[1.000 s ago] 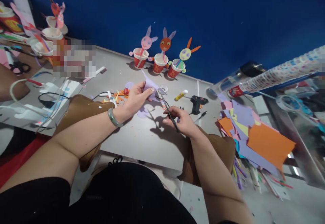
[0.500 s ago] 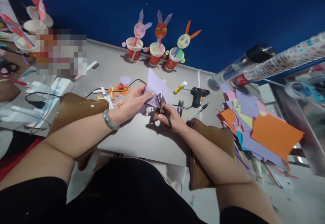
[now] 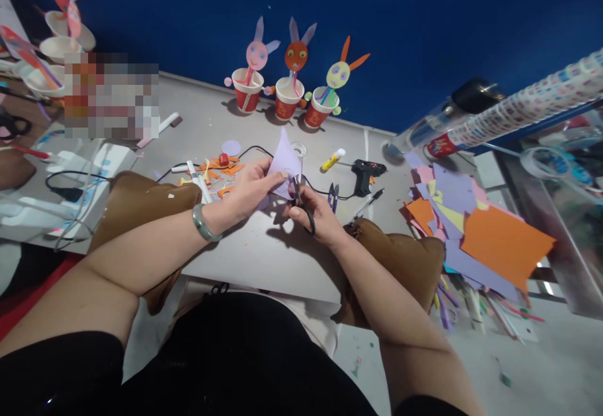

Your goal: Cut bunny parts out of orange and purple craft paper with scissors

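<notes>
My left hand [image 3: 257, 185] pinches a piece of light purple paper [image 3: 284, 159] between thumb and fingers, above the middle of the table. Black-handled scissors [image 3: 308, 218] are in my right hand [image 3: 323, 216], fingers wrapped through the handles. Their blades meet the paper's right edge, close to my left thumb. The paper comes to a point at its top. Orange and yellow paper scraps [image 3: 219, 171] lie left of my left hand. Behind my right hand lie small dark-handled snips [image 3: 333, 197]. A purple paper circle [image 3: 230, 147] rests past the scraps.
Three red paper cups [image 3: 288, 102] with rabbit-faced figures stand along the blue wall. A yellow glue stick [image 3: 333, 159] and a black glue gun [image 3: 366, 176] lie right of centre. Coloured paper sheets [image 3: 506, 246] pile up at the right. A white power strip [image 3: 89, 183] is at left.
The purple paper looks narrower on its right side, and a roll of tape behind it now shows more. My right forearm has shifted slightly left; both hands keep their hold.
</notes>
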